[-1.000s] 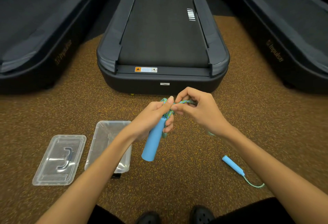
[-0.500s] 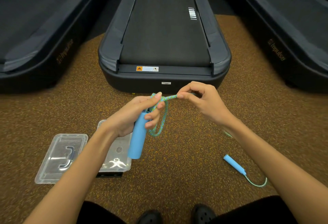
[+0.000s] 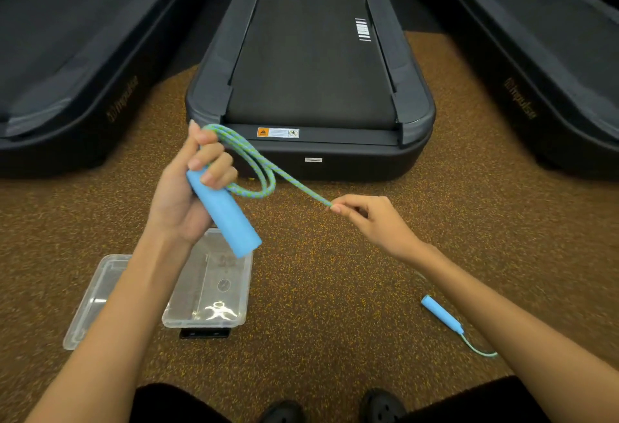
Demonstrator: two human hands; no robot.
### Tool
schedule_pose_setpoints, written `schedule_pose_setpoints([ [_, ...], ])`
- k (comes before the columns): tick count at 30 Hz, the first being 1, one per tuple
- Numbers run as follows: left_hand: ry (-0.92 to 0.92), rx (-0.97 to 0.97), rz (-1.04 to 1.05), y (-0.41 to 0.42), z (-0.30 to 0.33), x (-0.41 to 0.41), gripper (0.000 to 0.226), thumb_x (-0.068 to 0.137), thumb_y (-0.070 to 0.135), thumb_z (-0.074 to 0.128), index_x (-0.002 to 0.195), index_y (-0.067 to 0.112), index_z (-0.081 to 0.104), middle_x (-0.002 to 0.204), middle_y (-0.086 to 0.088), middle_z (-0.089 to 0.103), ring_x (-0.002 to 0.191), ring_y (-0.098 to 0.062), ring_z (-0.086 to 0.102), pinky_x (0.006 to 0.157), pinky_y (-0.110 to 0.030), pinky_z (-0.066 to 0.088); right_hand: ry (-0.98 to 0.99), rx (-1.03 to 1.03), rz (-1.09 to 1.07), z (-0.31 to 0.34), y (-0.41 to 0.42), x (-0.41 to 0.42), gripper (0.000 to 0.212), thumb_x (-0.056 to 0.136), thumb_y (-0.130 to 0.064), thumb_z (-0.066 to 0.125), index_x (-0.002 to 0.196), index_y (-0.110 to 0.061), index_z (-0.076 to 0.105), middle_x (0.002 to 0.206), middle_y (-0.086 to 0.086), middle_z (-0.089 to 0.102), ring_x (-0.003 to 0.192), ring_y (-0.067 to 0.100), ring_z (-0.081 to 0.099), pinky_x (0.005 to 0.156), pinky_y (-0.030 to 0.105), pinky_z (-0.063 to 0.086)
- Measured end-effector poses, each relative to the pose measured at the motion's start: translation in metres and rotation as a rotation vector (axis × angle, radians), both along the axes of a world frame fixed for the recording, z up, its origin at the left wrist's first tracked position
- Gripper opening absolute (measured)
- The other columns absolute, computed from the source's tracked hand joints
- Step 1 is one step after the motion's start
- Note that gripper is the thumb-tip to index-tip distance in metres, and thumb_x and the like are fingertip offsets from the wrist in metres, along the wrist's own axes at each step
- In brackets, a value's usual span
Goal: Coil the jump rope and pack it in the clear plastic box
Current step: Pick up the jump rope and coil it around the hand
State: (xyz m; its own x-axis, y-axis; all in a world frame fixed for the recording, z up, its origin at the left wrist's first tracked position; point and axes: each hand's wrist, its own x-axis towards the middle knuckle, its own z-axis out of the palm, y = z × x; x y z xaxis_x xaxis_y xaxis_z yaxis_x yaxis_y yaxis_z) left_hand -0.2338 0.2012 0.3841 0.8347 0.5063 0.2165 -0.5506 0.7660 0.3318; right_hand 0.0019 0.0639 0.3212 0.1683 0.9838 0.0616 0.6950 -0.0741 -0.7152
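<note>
My left hand (image 3: 187,194) grips a light blue foam handle (image 3: 227,218) of the jump rope, tilted down to the right, with two or three loops of the blue-green braided rope (image 3: 258,168) held against its top. My right hand (image 3: 365,218) pinches the rope between thumb and fingertips, a short stretch to the right of the loops. The second blue handle (image 3: 442,313) lies on the floor at the right, rope trailing from it. The clear plastic box (image 3: 214,295) stands open on the floor below my left hand.
The clear lid (image 3: 90,302) lies left of the box, partly hidden by my left forearm. A small black object (image 3: 204,333) sits at the box's near edge. Three dark treadmills (image 3: 311,64) line the far side of the speckled brown floor. My shoes (image 3: 382,406) show at the bottom.
My hands have drawn apart: the left rose and moved left with the handle and loops, the right slid down and right along the rope, stretching a straight length between them.
</note>
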Motion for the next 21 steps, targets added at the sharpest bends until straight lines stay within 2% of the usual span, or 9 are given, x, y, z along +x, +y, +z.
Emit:
schedule_pose_setpoints([
  [2,0.037,-0.044,0.156,0.006,-0.002,-0.005,0.037,0.103,0.028,0.033,0.083,0.006,0.056,0.056,-0.003,0.055,0.047,-0.016,0.051,0.048,-0.025,0.042,-0.083,-0.047,0.054,0.006,-0.002,-0.007,0.024,0.094,-0.038,0.053,0.107,-0.029,0.07,0.068,-0.01,0.064,0.05,0.003,0.047,0.051,0.018,0.033],
  [3,0.09,-0.049,0.26,0.006,-0.001,-0.006,0.038,0.103,0.028,0.032,0.08,0.009,0.055,0.054,0.001,0.054,0.045,-0.012,0.049,0.047,-0.022,0.042,-0.135,-0.06,0.094,0.01,-0.003,-0.012,0.025,0.094,-0.04,0.052,0.109,-0.03,0.069,0.072,-0.01,0.066,0.054,0.002,0.052,0.053,0.018,0.039],
  [5,0.179,-0.075,0.441,0.005,0.0,-0.005,0.037,0.104,0.026,0.032,0.076,0.013,0.053,0.052,0.007,0.05,0.043,-0.007,0.045,0.045,-0.017,0.041,-0.267,-0.044,0.169,0.02,-0.007,-0.022,0.027,0.095,-0.042,0.048,0.112,-0.031,0.067,0.088,-0.011,0.072,0.073,0.006,0.063,0.063,0.025,0.05],
  [7,0.293,-0.083,0.561,0.003,0.002,-0.002,0.034,0.103,0.027,0.034,0.076,0.016,0.052,0.05,0.01,0.047,0.045,-0.004,0.046,0.049,-0.015,0.043,-0.389,-0.002,0.231,0.025,-0.011,-0.029,0.028,0.097,-0.041,0.045,0.114,-0.03,0.066,0.096,-0.012,0.071,0.084,0.008,0.064,0.064,0.025,0.045],
  [10,0.544,0.028,0.664,-0.002,0.002,0.006,0.028,0.102,0.032,0.035,0.084,0.016,0.051,0.047,0.01,0.045,0.06,-0.008,0.064,0.066,-0.021,0.054,-0.491,0.073,0.286,0.029,-0.014,-0.034,0.029,0.099,-0.04,0.042,0.112,-0.028,0.066,0.09,-0.01,0.067,0.079,0.012,0.063,0.057,0.024,0.039],
  [13,0.677,0.219,0.67,-0.014,-0.003,0.019,0.029,0.102,0.028,0.033,0.087,0.01,0.05,0.05,0.005,0.051,0.079,-0.023,0.073,0.084,-0.037,0.057,-0.508,0.144,0.297,0.034,-0.015,-0.036,0.034,0.097,-0.042,0.04,0.104,-0.027,0.069,0.081,-0.01,0.063,0.068,0.014,0.063,0.051,0.024,0.038],
  [16,0.735,0.341,0.587,-0.027,-0.009,0.032,0.028,0.102,0.028,0.033,0.089,0.009,0.049,0.06,-0.001,0.066,0.083,-0.028,0.073,0.085,-0.04,0.056,-0.523,0.224,0.292,0.041,-0.014,-0.038,0.034,0.093,-0.044,0.04,0.096,-0.028,0.071,0.074,-0.01,0.058,0.062,0.011,0.059,0.048,0.022,0.031],
  [19,0.809,0.442,0.462,-0.043,-0.012,0.045,0.028,0.102,0.027,0.035,0.086,0.01,0.05,0.075,-0.011,0.074,0.079,-0.027,0.073,0.079,-0.039,0.059,-0.543,0.3,0.293,0.049,-0.011,-0.04,0.024,0.091,-0.04,0.051,0.089,-0.027,0.071,0.074,-0.01,0.058,0.064,0.01,0.058,0.049,0.02,0.029],
  [21,0.891,0.519,0.392,-0.051,-0.014,0.05,0.029,0.101,0.027,0.038,0.083,0.011,0.053,0.072,-0.006,0.073,0.066,-0.019,0.071,0.062,-0.032,0.06,-0.494,0.336,0.286,0.053,-0.009,-0.041,0.017,0.09,-0.037,0.059,0.088,-0.024,0.071,0.086,-0.011,0.065,0.076,0.009,0.062,0.052,0.023,0.041],
])
